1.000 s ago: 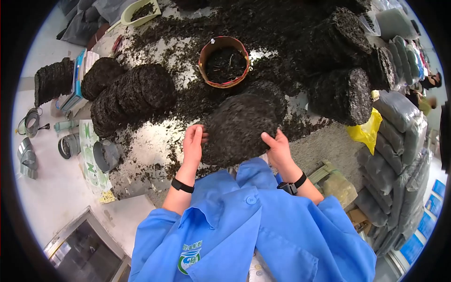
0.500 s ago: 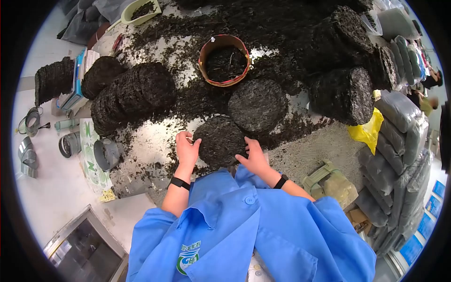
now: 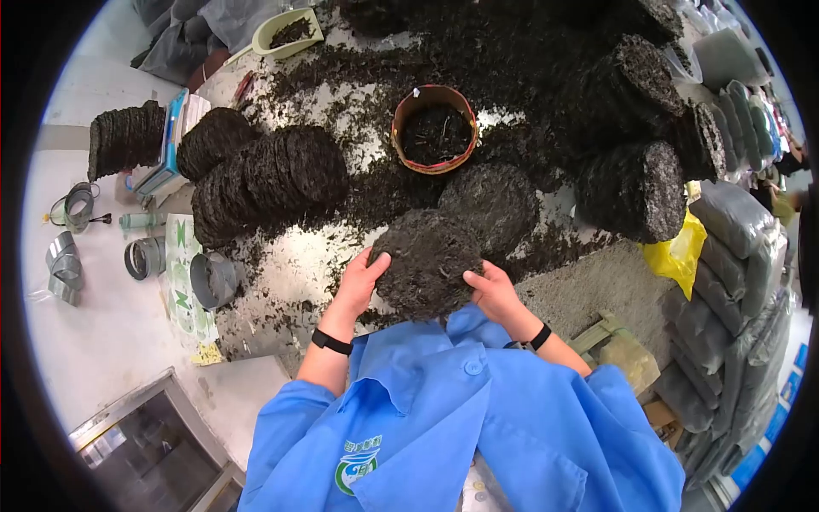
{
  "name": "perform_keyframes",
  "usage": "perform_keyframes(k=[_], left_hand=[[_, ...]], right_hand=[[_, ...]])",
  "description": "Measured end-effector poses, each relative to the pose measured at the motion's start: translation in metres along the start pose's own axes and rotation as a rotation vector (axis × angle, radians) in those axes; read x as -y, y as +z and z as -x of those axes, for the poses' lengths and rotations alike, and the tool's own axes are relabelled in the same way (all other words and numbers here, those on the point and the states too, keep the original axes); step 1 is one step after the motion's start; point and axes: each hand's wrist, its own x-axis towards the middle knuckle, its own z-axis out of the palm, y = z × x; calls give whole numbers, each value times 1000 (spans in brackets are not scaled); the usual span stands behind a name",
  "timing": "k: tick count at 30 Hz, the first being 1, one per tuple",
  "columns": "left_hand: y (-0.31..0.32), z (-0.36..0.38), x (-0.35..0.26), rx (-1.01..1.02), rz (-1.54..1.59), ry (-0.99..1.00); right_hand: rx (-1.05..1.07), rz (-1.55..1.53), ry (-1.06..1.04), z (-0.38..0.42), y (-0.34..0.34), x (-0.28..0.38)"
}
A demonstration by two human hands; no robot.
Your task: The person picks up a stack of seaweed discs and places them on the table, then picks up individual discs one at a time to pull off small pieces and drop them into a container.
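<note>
Between my hands is a round, dark cake (image 3: pixel 426 264) that looks like dried seaweed, raised off the table and overlapping a second round cake (image 3: pixel 502 205) behind it. My left hand (image 3: pixel 362 278) grips its left edge with the thumb on top. On the opposite edge, my right hand (image 3: pixel 495 293) pinches the rim, thumb over the upper face. The fingers underneath are hidden. Beyond the cakes stands a round tub (image 3: pixel 395 136) with a red-edged rim and dark flakes inside.
Rows of stacked cakes (image 3: pixel 294 166) lie at left, and more stacks (image 3: pixel 653 192) at right. Loose dark flakes cover much of the table. Grey ring-like bands (image 3: pixel 213 282), a scoop (image 3: pixel 290 36), a yellow bag (image 3: pixel 681 256) and piled filled bags (image 3: pixel 734 273) surround the work area.
My hands have closed on the cake's edges and lifted it off the table toward me. It now looks larger and covers part of the second cake. The whole view has shifted slightly.
</note>
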Motion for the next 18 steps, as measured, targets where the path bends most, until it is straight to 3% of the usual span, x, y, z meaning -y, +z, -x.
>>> perform_keyframes(k=[2, 4, 5, 6, 8, 9, 11, 13, 14, 17, 18], left_hand=[[-2, -12, 7, -76, 47, 80], [-19, -29, 40, -377, -518, 244], [-17, -25, 45, -480, -770, 288], [-13, -20, 53, -575, -1026, 323], [-8, -19, 71, -636, -1261, 365], [-8, -16, 76, -595, -1295, 356], [-3, -22, 78, -558, -1315, 352], [-2, -16, 81, -550, -1238, 297], [-2, -16, 81, -547, -1244, 296], [-20, -18, 79, -563, -1202, 202], [-34, -23, 84, -503, -1005, 145]], right_hand=[[-206, 339, -265, 12, 4, 36], [-427, 802, -769, 25, 0, 65], [-265, 1169, -1158, 23, -1, 88], [-162, 1535, -1166, 24, -9, 100], [-41, 1914, -948, 16, -12, 87], [3, 1792, -949, 14, -27, 66], [-111, 1533, -783, 14, -32, 14], [-166, 1223, -224, 6, -26, -32], [-191, 1289, -237, -9, -41, -66], [-225, 1212, -292, -18, -25, -68], [-215, 1159, -245, -17, -21, -58]])
